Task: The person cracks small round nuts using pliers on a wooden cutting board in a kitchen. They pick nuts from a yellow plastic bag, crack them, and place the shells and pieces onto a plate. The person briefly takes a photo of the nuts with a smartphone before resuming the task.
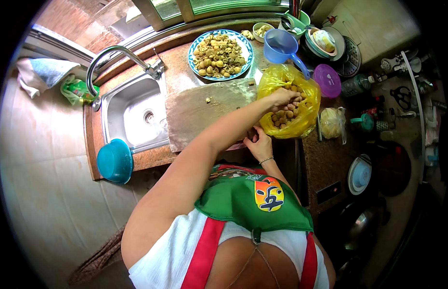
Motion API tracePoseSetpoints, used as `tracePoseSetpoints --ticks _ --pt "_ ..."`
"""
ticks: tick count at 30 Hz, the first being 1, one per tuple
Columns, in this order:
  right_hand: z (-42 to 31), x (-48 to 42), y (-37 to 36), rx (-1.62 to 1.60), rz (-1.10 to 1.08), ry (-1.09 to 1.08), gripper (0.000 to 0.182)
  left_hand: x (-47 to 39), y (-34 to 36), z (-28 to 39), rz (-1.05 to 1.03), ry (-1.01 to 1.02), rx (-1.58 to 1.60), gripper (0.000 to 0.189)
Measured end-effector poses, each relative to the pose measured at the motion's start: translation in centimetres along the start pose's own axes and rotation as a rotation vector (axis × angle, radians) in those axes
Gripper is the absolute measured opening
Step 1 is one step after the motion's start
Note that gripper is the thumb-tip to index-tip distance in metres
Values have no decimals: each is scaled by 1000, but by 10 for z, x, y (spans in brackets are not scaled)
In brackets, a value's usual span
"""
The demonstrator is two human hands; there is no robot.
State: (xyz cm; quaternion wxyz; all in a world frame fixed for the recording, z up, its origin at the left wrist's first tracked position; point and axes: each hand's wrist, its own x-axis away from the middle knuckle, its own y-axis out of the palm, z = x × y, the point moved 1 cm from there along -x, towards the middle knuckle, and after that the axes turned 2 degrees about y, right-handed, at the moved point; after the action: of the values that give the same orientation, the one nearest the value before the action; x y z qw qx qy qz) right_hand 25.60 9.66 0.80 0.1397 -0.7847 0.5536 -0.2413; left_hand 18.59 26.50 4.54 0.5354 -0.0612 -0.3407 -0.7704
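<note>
My left hand (284, 98) reaches into a yellow plastic bag (312, 124) of round brown fruits (281, 118) that look like longans. Its fingertips are among the fruits, and whether they grip one is hidden. Just below the bag's left side, my right hand (260, 145) is at the near edge of a worn cutting board (206, 113), fingers bent. I cannot tell whether it holds anything. A few small scraps (208, 100) lie on the board. Behind it, a blue-patterned plate (192, 67) is heaped with brown shells and round fruits (218, 56).
Left of the board is a steel sink (133, 108) with a curved faucet (117, 50). A teal basin (115, 162) overhangs the counter edge. A blue dipper (280, 45), a purple lid (327, 80) and stacked bowls (323, 41) crowd beyond the bag. A tied plastic bag (332, 123) lies right.
</note>
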Motion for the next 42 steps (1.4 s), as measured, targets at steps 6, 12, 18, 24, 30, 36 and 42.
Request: tracePoseSetpoints --ticks 6,12,18,24,30,36,42 --pt "-3 -2 2 40 31 -78 50 137 -79 -35 287 559 -340 28" --pt "-14 -3 15 47 -5 -87 47 264 -161 -115 964 819 -1298 23" --pt "-24 1 36 79 -47 -98 49 276 -150 -134 1020 930 -1416 34" --pt "-32 8 54 81 -72 -120 50 283 -146 -142 1169 834 -1312 40" --pt "-46 16 75 161 -28 -325 56 280 -138 -144 1245 698 -1197 31" --pt "-43 17 102 333 29 -460 66 268 -140 -147 1201 662 -1169 34" --pt "-37 13 104 149 -35 -319 65 265 -140 -145 1204 704 -1115 44"
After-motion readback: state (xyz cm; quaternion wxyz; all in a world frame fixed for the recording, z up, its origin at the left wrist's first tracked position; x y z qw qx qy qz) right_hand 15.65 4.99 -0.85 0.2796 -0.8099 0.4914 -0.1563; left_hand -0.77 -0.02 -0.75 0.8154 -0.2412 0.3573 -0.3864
